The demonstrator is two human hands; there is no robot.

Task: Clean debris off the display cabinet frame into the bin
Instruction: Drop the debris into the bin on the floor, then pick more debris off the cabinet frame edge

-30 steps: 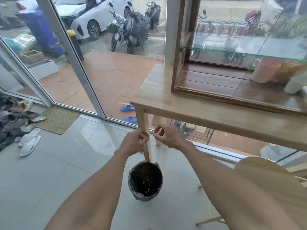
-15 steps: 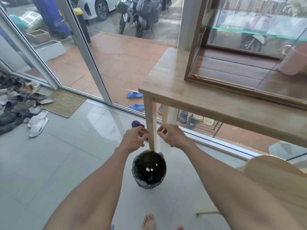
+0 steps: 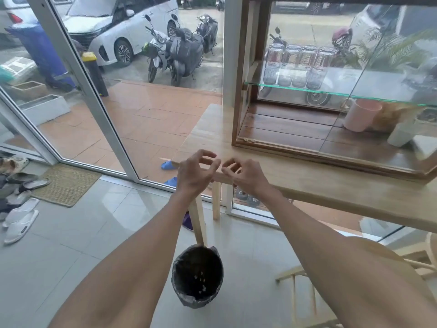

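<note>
Nearest the camera, two bare forearms are stretched forward over the pale tiled floor (image 3: 71, 256). Below and between them a small round bin (image 3: 197, 276) is stood on the floor, lined with a dark crumpled bag; a few pale crumbs of debris (image 3: 201, 281) are seen lying inside it. The bin is set just beside the foot of a wooden table leg (image 3: 198, 221).

Further on, the left hand (image 3: 196, 172) and the right hand (image 3: 244, 175) are held close together at the front edge of the wooden table (image 3: 331, 185), near its corner. Both hands are loosely opened, the fingers curled and spread, and nothing can be made out between the fingertips.

On the table the display cabinet (image 3: 241, 129) is stood, its wooden frame enclosing glass panes. A small pale scrap (image 3: 248, 139) is seen lying on the lower front rail near the left corner. Inside, a pink cup (image 3: 360, 114) is placed on the wooden base, and glass jars (image 3: 300, 66) are ranged on the glass shelf (image 3: 307, 89).

Compared with half a second ago, the hands have been raised from just over the bin up to table-edge height, and their pinched fingers have been opened. The view has been lifted too, so that the cabinet is shown more fully.
</note>
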